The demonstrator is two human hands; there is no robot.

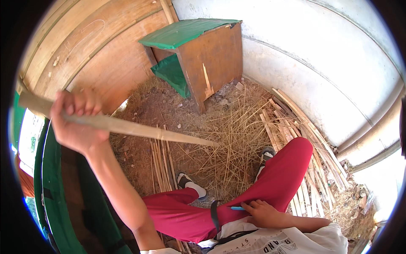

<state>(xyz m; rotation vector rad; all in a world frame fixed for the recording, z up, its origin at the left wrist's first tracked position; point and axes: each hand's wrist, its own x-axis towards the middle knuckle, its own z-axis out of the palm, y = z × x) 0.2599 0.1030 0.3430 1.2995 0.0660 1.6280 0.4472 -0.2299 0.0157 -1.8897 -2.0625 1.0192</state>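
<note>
My left hand (80, 120) is raised at the left, its fingers wrapped round a long bamboo strip (144, 130). The strip slants down to the right, its thin end in front of the straw-covered ground. Low over my red-trousered thigh, my right hand (264, 214) is closed, with a slim blue object (237, 208) sticking out past its fingertips. The rest of that object is hidden, so its kind cannot be told.
Split bamboo strips (314, 180) lie in a pile at the right, and several more strips (161, 163) lie at the left. Straw-like shavings (228, 148) cover the ground between my feet. A brown wooden cabinet (218, 57) with a green top stands against the walls.
</note>
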